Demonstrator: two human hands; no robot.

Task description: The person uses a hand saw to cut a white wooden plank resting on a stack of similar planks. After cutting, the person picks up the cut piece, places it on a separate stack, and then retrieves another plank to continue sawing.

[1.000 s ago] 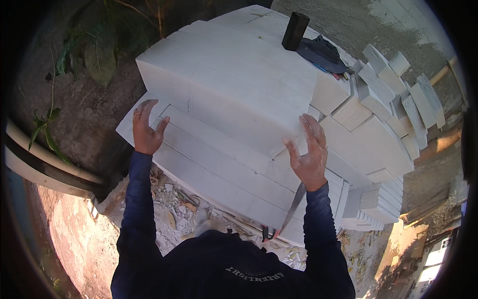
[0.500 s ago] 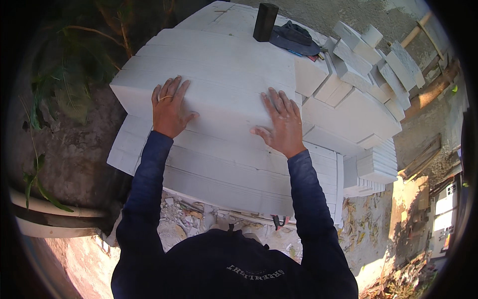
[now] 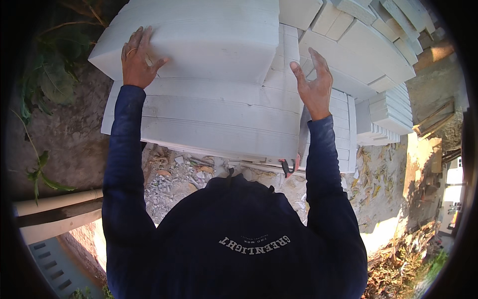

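My left hand (image 3: pixel 140 62) lies with spread fingers over the front top edge of a big white block (image 3: pixel 199 30), near its left end. Nothing is gripped in it. Off the block's right end, my right hand (image 3: pixel 316 85) is raised with thumb and fingers apart and holds nothing. Beneath the upper block is a lower layer of long white blocks (image 3: pixel 209 107), which juts out toward me. A red and black handle (image 3: pixel 290 168) sticks out under the near right corner of this layer; the rest of that tool is hidden.
More white blocks (image 3: pixel 351 55) are piled at the right, with thin slabs (image 3: pixel 391 112) stacked beside them. Leafy plants (image 3: pixel 57 79) grow at the left above a pale pipe (image 3: pixel 59 202). Broken rubble (image 3: pixel 172 179) covers the ground near my body.
My right hand has come off the block and moved right. My left hand has slid toward the block's left end. The dark block and hat at the back have left the view.
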